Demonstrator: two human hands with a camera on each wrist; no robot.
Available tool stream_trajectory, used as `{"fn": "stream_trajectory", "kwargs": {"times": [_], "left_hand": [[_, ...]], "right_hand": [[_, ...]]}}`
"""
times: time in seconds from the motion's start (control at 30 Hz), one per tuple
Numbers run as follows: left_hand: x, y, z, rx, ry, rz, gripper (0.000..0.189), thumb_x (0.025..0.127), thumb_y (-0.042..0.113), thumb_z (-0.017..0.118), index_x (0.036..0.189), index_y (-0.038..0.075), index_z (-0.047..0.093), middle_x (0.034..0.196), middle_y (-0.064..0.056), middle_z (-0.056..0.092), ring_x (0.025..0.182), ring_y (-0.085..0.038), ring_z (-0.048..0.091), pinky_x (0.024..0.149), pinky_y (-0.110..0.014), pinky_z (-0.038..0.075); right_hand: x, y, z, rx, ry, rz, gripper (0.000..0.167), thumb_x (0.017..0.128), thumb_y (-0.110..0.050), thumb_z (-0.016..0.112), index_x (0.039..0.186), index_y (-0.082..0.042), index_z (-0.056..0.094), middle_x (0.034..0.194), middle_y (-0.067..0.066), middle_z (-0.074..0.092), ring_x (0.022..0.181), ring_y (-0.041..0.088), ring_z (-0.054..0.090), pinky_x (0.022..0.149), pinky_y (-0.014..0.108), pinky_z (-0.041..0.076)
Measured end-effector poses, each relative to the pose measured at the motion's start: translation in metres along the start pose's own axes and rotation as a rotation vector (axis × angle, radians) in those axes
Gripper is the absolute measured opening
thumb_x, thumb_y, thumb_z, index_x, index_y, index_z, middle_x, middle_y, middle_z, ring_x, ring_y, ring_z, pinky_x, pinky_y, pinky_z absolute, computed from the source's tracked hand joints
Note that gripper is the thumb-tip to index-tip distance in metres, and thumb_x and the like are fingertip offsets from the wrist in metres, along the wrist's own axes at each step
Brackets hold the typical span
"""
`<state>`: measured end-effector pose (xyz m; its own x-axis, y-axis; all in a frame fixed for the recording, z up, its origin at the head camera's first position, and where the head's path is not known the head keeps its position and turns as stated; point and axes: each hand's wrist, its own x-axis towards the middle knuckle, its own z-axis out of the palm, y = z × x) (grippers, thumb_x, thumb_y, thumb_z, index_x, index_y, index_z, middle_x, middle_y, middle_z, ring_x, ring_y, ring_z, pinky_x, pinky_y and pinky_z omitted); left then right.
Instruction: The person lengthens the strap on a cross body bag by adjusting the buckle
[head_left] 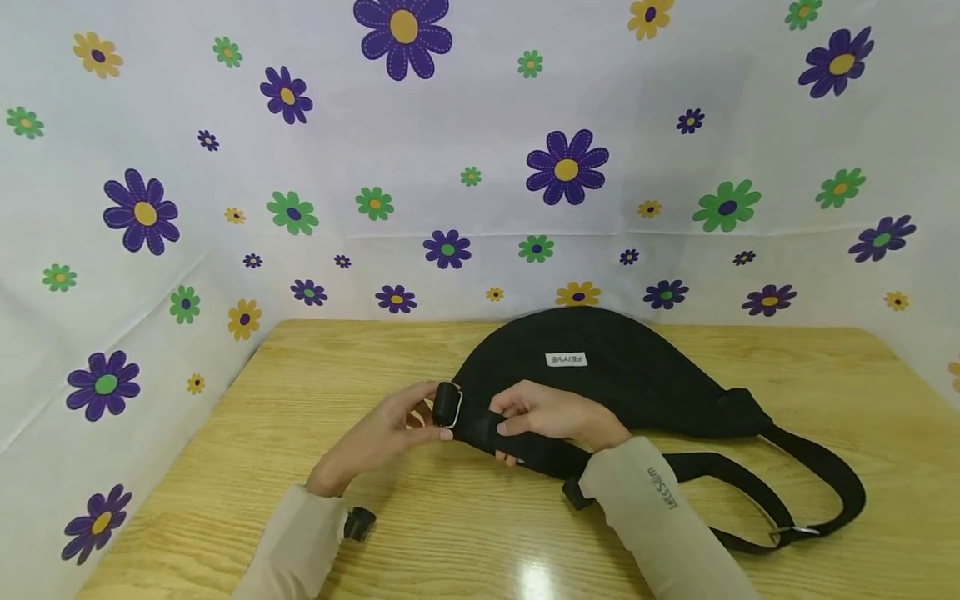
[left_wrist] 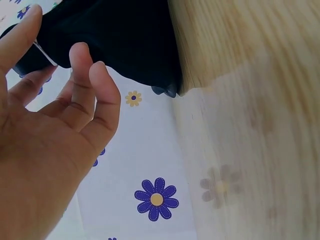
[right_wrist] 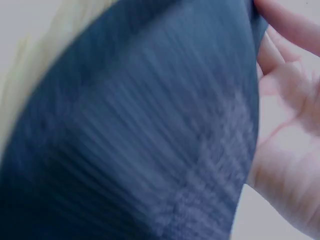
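Observation:
A black waist bag [head_left: 600, 367] with a small white label lies at the back of the table. At its left end a metal strap buckle [head_left: 458, 410] carries a folded black webbing loop [head_left: 446, 404]. My left hand [head_left: 382, 432] pinches this buckle between thumb and fingers; the metal edge [left_wrist: 45, 53] shows in the left wrist view. To its right, my right hand [head_left: 553, 414] pinches the black strap [head_left: 551, 457] in front of the bag. Dark fabric [right_wrist: 150, 120] fills most of the right wrist view, blurred, beside that hand.
Another stretch of strap [head_left: 843, 475] loops off the bag's right end through a metal slider [head_left: 793, 532]. A black clip [head_left: 577, 493] lies by the right sleeve, and a black piece [head_left: 360, 523] by the left sleeve. Flowered cloth [head_left: 450, 125] hangs behind the wooden table [head_left: 450, 533].

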<state>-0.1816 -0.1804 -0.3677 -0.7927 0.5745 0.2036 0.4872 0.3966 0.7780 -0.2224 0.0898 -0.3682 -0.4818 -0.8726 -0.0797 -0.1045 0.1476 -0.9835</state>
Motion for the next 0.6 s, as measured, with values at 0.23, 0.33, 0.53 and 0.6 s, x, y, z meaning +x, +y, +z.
{"fn": "stream_trajectory", "kwargs": {"times": [0.23,0.33,0.53,0.6], "left_hand": [[-0.001,0.001,0.0,-0.006,-0.006,-0.01,0.047,0.095,0.01,0.072,0.139,0.002,0.057,0.113,-0.006,0.063,0.091,-0.021,0.06,0.076,-0.031,0.05],[-0.001,0.001,0.0,-0.015,-0.013,-0.017,0.045,0.096,0.011,0.072,0.138,0.002,0.058,0.11,-0.005,0.063,0.091,-0.021,0.06,0.076,-0.031,0.05],[0.0,0.001,0.002,-0.045,-0.042,-0.003,0.036,0.095,0.009,0.072,0.129,0.001,0.061,0.103,-0.004,0.063,0.089,-0.021,0.061,0.075,-0.033,0.052],[0.0,0.002,0.002,-0.042,-0.043,0.004,0.034,0.095,0.008,0.073,0.126,0.001,0.061,0.103,-0.004,0.063,0.089,-0.02,0.061,0.075,-0.034,0.053]], "right_hand": [[0.005,-0.005,0.009,-0.055,0.09,-0.009,0.016,0.101,0.007,0.048,0.095,0.007,0.063,0.086,0.011,0.073,0.069,0.019,0.07,0.074,0.036,0.057],[0.008,-0.005,0.012,-0.054,0.112,-0.03,0.016,0.101,0.007,0.048,0.094,0.007,0.062,0.086,0.011,0.073,0.07,0.019,0.07,0.076,0.037,0.057],[0.018,-0.004,0.022,-0.012,0.163,-0.115,0.014,0.1,0.009,0.047,0.097,0.011,0.061,0.086,0.012,0.071,0.069,0.018,0.068,0.071,0.034,0.057],[0.021,-0.007,0.028,-0.002,0.198,-0.116,0.014,0.099,0.009,0.047,0.102,0.013,0.061,0.086,0.012,0.069,0.07,0.018,0.067,0.071,0.034,0.057]]}}
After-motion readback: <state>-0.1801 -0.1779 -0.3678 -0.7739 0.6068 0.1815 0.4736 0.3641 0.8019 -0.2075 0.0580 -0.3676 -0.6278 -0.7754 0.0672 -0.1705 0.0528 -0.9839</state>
